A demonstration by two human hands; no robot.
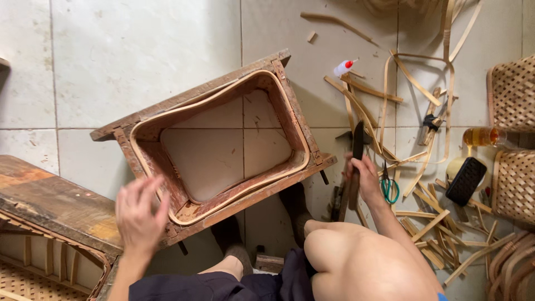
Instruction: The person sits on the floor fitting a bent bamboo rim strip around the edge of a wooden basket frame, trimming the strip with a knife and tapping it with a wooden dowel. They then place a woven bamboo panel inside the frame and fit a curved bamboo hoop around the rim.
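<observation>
A rectangular wooden frame (214, 139) lies tilted on the tiled floor (139, 50), open through the middle so the tiles show inside it. A pale bamboo strip (298, 131) is bent around the inner wall of the frame, following its rounded corners.

The left hand (139, 214) hovers at the frame's near left corner, fingers spread and loose, holding nothing; it is blurred. The right hand (362, 178) is just beyond the frame's right corner, closed around the handle of a dark knife (357, 147) whose blade points away from the person.

Right of the frame, green-handled scissors (389, 187) lie just beside the right hand among scattered bamboo strips (429, 209) and offcuts. Further from the frame on that side lie a small white glue bottle (342, 67) with a red cap, a black rectangular block (466, 180), an amber bottle (482, 136) on its side, and woven baskets (512, 95) at the edge of view. Left of the frame, near the person's left arm, stands a worn wooden bench (56, 203) with a woven piece (28, 278) beneath it. The person's bare knee (356, 262) is below the frame's right corner.
</observation>
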